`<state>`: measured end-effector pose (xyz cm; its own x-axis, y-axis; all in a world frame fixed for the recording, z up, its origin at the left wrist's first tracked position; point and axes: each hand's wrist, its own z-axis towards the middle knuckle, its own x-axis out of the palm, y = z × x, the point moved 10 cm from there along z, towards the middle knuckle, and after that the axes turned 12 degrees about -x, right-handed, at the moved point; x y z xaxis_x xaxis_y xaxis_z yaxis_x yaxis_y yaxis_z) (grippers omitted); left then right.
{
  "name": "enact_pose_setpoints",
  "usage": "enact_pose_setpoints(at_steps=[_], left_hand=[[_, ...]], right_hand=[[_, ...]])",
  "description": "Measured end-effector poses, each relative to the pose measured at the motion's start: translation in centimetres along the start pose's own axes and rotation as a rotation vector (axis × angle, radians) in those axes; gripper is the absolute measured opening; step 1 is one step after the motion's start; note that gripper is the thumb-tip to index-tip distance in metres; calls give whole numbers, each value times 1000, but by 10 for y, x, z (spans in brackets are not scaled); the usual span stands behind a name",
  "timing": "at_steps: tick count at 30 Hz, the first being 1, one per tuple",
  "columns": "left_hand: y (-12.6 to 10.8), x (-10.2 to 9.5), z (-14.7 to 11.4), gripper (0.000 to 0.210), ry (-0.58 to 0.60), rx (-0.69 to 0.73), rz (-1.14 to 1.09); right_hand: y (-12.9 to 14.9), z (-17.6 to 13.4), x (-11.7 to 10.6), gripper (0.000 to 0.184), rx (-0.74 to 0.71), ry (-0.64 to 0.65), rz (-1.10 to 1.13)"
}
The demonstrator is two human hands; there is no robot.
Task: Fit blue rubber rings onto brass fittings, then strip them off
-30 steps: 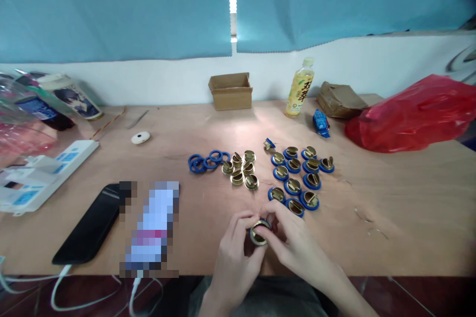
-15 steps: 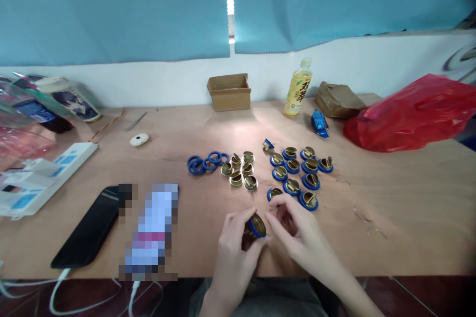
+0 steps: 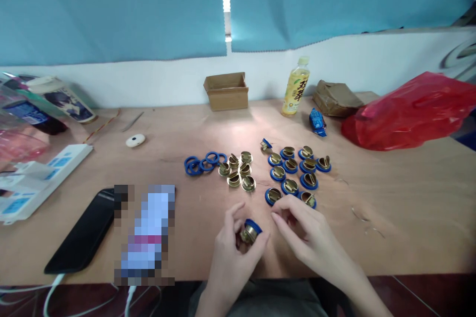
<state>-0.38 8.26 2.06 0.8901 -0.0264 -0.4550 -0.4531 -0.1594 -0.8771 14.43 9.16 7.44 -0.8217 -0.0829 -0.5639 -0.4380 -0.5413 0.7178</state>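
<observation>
My left hand [image 3: 232, 260] is closed around a round brass-coloured fitting [image 3: 250, 234] with a blue ring on its rim, tilted on its side above the table's near edge. To its right, my right hand [image 3: 310, 233] has thumb and forefinger brought together; whatever they pinch, if anything, is too small to make out. Just beyond that hand lie several brass fittings with blue rings [image 3: 290, 186], partly covered by it at the front. Left of these sits a group of brass fittings without rings [image 3: 248, 183], beside a small heap of loose blue rings [image 3: 207, 164].
On the left are a black phone [image 3: 84, 233], a blurred lit phone [image 3: 148, 233] and a white power strip [image 3: 48, 178]. Along the back stand an open cardboard box [image 3: 227, 98] and a yellow drink bottle [image 3: 296, 88]. A red plastic bag [image 3: 405, 114] lies right.
The fitting in my left hand has turned, so its brass side now shows below the blue ring. My left forefinger has lifted off it, and my hands are slightly farther apart.
</observation>
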Motion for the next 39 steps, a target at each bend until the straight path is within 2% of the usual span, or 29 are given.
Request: enact_pose_setpoints(at_steps=[3,6,9,13,17,21,24,27,30,34,39], left_hand=[[5,-2,-1,38,-73,-42,41],[-4,-4,-3,26,-154,44,186],[-14,-2,-5,21,-185,149,298],[-15,1,-4,36,-175,170,328],[-18,11,-4,50,-85,233,363],[-25,18,-10,50,-4,342,378],[-21,13,-5,43,20,285,292],[-24,2,9,34,-63,252,277],[-42,-2,21,39,-173,334,381],[-55,11,32,38,-163,374,498],[-55,14,31,25,-151,353,460]], right_hand=[[1,1,-7,11,-5,-4,-32],[1,1,-20,12,0,-37,-106],[-5,-1,-42,12,46,-123,-199],[-17,-11,-73,11,127,-232,-351],[-22,-19,-93,12,174,-307,-448],[-23,-21,-98,15,197,-301,-480],[-27,-23,-102,19,227,-260,-514],[-35,-27,-109,22,263,-228,-556],[-40,-32,-115,24,288,-216,-599],[-43,-30,-109,24,291,-178,-565],[-43,-24,-93,22,283,-105,-509]])
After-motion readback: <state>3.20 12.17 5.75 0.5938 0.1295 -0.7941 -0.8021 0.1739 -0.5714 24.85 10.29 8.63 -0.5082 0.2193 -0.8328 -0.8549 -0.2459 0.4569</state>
